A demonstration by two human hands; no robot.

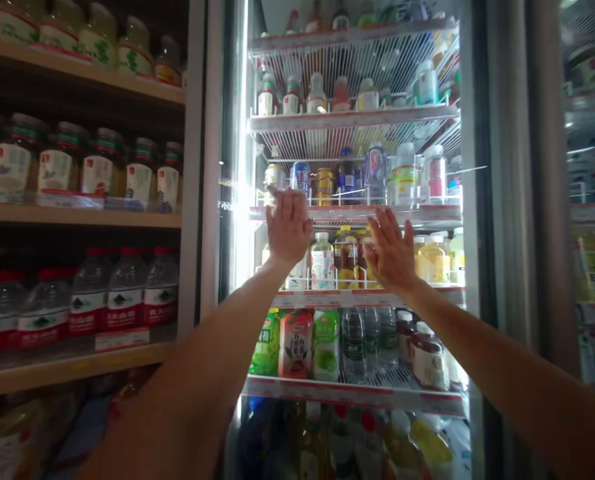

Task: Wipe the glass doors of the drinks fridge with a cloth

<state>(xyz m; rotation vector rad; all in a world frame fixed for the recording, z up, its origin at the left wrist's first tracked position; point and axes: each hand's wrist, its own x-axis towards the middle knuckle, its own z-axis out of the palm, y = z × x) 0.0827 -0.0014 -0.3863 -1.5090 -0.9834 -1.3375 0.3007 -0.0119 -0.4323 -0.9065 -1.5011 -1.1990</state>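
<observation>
The left hand (pixel 288 227) and right hand (pixel 390 252) hold nothing, fingers spread at the glass fridge door (pixel 337 60), drink bottles (pixel 322 261) just behind the fingers.

The bare left forearm (pixel 227 327) and bare right forearm (pixel 482 333) angle upward and inward from the lower corners, wrists bent back, the open left hand (pixel 288 227) slightly higher than the open right hand (pixel 390 250), both palms forward, fingers spread.

The open left hand (pixel 288 227) and open right hand (pixel 391 250) are held raised before a brightly lit, glass-doored drinks cooler (pixel 352 119), the left just below a blue-and-white metal can (pixel 300 179), the right beside amber glass juice bottles (pixel 346 260).
</observation>
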